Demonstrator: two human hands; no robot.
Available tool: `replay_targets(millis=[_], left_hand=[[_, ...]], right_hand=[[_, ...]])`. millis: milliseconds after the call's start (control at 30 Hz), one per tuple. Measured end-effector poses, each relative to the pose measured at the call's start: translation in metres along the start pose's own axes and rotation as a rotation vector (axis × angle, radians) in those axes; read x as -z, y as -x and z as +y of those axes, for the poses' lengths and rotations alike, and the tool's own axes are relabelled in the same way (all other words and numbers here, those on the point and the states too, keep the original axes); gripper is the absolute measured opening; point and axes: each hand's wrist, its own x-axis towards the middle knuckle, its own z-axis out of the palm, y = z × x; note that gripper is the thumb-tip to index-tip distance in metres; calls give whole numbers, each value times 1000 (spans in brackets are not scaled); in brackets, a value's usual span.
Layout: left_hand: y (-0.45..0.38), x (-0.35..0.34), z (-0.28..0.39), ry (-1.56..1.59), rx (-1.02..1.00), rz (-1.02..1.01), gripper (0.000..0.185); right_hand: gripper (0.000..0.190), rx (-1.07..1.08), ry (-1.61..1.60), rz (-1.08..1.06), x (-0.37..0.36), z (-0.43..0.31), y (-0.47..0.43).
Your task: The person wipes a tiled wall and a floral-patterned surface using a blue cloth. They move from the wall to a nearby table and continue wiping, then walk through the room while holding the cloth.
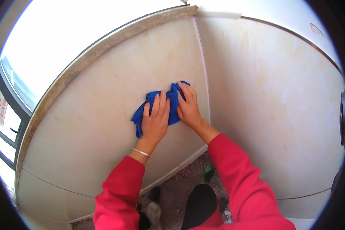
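A blue cloth [174, 100] lies bunched against the pale, blotchy wall panel [109, 115] below the window. My left hand [158, 118] presses flat on its left part, fingers pointing up, with a light bangle at the wrist. At the cloth's upper right end, my right hand [189, 106] grips a fold between thumb and fingers. Both hands are close together, left of the corner seam [202, 63] where two wall panels meet. Part of the cloth is hidden under the hands.
A brown stone-like sill [103, 44] tops the left panel. A window frame with a handle [15, 130] and a sign stands at far left. The right wall panel [261, 100] carries a dark object [343, 119] at its edge. Below are dark carpet [172, 189] and a green item [208, 172].
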Motion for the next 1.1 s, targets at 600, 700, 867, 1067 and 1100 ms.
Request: replay_targets(millis=[600, 700, 867, 1067, 1100], left_hand=[[-195, -56, 85, 1092, 123, 602, 88], [-170, -75, 114, 1147, 90, 582, 90], [-186, -43, 110, 1197, 128, 577, 89], [-231, 8, 100, 1094, 279, 708, 88], [-226, 9, 108, 1085, 259, 708, 87]], right_hand=[[56, 54, 1166, -356, 188, -27, -95], [59, -34, 1239, -388, 191, -28, -50], [59, -28, 1327, -390, 208, -38, -54], [57, -34, 1415, -181, 234, -56, -100], [57, -55, 1415, -201, 241, -60, -87]])
